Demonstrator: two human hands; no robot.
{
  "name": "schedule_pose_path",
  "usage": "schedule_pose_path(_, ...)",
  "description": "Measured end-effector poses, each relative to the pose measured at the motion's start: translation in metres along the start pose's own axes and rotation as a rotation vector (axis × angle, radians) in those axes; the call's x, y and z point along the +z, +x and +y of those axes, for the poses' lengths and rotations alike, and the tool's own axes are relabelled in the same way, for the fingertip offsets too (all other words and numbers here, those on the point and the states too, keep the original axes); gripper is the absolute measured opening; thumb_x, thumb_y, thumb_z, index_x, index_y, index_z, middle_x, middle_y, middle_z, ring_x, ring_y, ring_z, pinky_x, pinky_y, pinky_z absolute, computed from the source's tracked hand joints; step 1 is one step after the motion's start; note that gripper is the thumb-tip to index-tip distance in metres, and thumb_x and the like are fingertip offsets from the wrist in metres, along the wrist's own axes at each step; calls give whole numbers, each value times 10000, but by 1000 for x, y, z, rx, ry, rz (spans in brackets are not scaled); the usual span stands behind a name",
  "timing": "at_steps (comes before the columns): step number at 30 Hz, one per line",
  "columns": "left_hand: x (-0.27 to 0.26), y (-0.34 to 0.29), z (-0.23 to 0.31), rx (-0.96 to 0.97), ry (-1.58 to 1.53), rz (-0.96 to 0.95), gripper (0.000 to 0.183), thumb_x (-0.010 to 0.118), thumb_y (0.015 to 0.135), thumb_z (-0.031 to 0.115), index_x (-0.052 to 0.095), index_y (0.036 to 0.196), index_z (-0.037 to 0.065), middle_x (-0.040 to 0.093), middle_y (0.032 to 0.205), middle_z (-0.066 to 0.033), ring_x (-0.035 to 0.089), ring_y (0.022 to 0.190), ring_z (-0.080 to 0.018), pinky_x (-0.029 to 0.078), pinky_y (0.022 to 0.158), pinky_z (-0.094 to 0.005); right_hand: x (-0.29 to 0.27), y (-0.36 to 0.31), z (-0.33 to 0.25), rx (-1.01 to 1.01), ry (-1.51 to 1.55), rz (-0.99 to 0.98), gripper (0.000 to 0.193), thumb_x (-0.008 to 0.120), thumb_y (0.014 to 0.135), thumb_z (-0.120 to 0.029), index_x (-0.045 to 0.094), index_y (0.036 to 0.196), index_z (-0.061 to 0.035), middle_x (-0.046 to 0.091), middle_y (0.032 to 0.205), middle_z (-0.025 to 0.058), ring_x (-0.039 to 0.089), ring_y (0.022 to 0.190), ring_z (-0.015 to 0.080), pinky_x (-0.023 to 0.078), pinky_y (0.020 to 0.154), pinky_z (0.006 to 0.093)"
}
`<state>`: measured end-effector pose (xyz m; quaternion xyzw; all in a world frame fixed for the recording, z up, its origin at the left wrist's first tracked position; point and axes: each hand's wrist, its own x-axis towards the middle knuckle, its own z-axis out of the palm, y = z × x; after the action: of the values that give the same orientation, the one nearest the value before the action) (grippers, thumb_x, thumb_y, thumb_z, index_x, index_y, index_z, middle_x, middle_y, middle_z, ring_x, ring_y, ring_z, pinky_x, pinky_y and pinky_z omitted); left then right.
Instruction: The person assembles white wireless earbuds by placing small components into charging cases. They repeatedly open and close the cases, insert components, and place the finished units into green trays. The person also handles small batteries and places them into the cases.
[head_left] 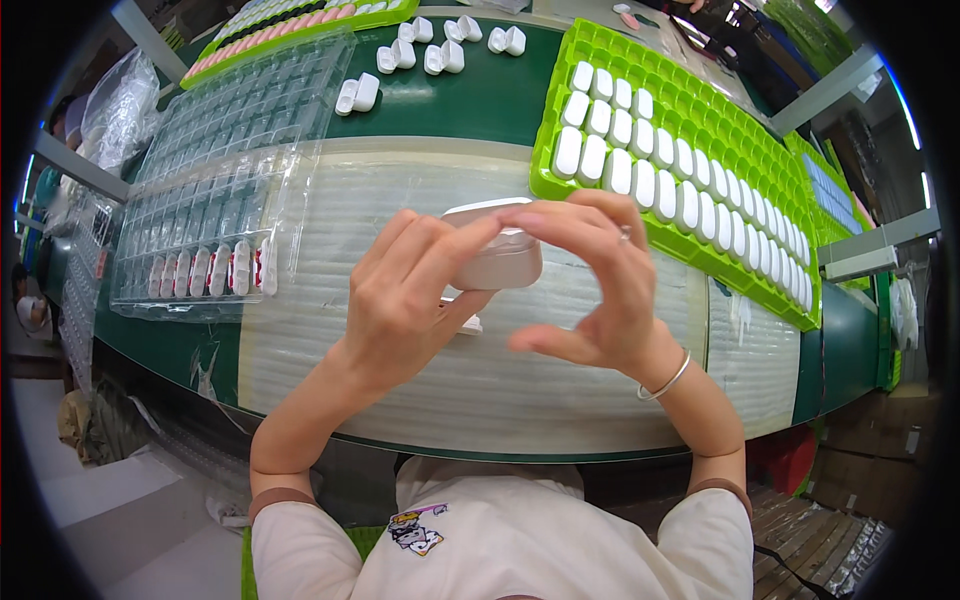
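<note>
Six open white cases (pixel 446 58) on the counter (pixel 440 112) seem left to handle, closed cases (pixel 643 184) already fill part of the green tray (pixel 640 62), and one held case (pixel 505 265) is clamped in the left hand (pixel 405 290) above the counter, the right hand (pixel 612 275) touching its top, thumb apart.

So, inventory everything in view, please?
Held case: one, white, centre
Open cases: six, white, upper middle
Trays: at least three, lime, right and far left
Tray cases: dozens, white, nearest lime tray
Clear tray: at least one, left
Pieces: about seven, white and red, clear tray
Small part: one, white, below held case
Mat: one, pale, centre
Table: one, green, under mat
Bangle: one, silvery, right wrist
Left hand: one, gripping held case
Right hand: one, touching held case
</note>
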<state>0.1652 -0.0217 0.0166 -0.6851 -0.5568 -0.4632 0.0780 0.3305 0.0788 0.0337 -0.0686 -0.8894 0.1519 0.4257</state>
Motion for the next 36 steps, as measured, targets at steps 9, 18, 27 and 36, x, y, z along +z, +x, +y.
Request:
schedule_pose_path(9,7,-1,10,-57,-51,139,586,857,557,203,507,1007,68,569,772,-60,574,669,-184,454,574,-298,40,15,8,266,206,195,237,641,795,-201,517,664,-48,511,622,56,418,591,210,351,532,315)
schedule_pose_path(18,7,-3,0,76,258,-38,391,772,587,365,501,486,101,397,406,1,398,358,-170,324,398,-287,46,19,7,265,329,169,413,454,920,-230,465,561,-24,448,519,66,359,535,201,300,481,329)
schedule_pose_path(27,15,-14,18,111,246,12,353,749,549,287,454,489,104,386,408,-11,399,361,-168,319,392,-297,39,15,-1,238,423,155,474,299,910,-174,454,479,-52,464,479,66,351,522,193,310,530,311)
schedule_pose_path(36,12,-2,-1,81,373,96,336,787,565,321,523,596,115,469,504,-1,455,446,-163,339,480,-282,33,27,16,106,157,159,107,578,843,-159,573,792,-65,575,709,53,415,555,188,373,573,293)
